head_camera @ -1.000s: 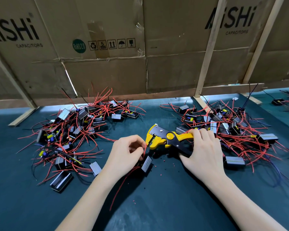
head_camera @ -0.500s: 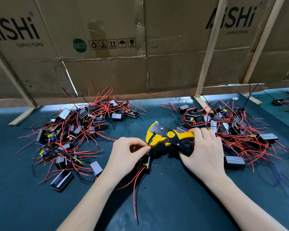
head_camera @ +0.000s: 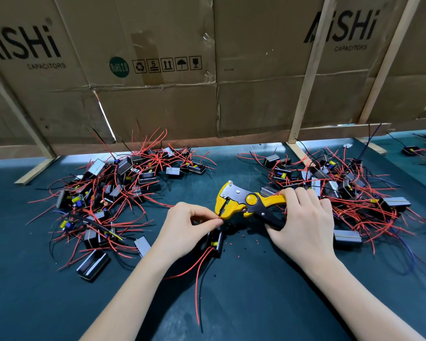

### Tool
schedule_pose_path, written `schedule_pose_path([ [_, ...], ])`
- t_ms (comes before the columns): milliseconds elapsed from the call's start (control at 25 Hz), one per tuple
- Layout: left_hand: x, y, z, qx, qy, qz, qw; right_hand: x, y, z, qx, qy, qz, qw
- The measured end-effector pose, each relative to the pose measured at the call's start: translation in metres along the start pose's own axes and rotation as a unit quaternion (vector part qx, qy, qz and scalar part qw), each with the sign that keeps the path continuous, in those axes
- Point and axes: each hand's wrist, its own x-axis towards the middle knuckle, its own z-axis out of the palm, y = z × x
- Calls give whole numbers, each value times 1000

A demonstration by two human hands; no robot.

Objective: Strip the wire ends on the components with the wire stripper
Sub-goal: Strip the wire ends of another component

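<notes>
My right hand (head_camera: 303,222) grips the handles of a yellow and black wire stripper (head_camera: 241,201), its jaws pointing left. My left hand (head_camera: 185,230) pinches a red wire end right at the stripper's jaws. That wire belongs to a small black component (head_camera: 215,241) hanging just below my left fingers, with red and black wires (head_camera: 198,279) trailing toward me over the dark green table (head_camera: 256,291).
A pile of black components with red wires (head_camera: 108,193) lies to the left, another pile (head_camera: 342,185) to the right behind my right hand. Tiny red insulation bits (head_camera: 239,244) dot the mat. Cardboard panels (head_camera: 207,70) on wooden struts wall the back.
The held component turned so its wires now trail toward me. My left hand brought the wire end to the stripper's jaws, and the stripper shifted slightly up and left.
</notes>
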Motion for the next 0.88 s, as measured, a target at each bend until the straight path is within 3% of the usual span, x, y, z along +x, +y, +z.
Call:
schedule_pose_path([
  [880, 1, -1, -3, 19, -28, 9, 999, 2, 1, -2, -4, 24, -21, 999],
])
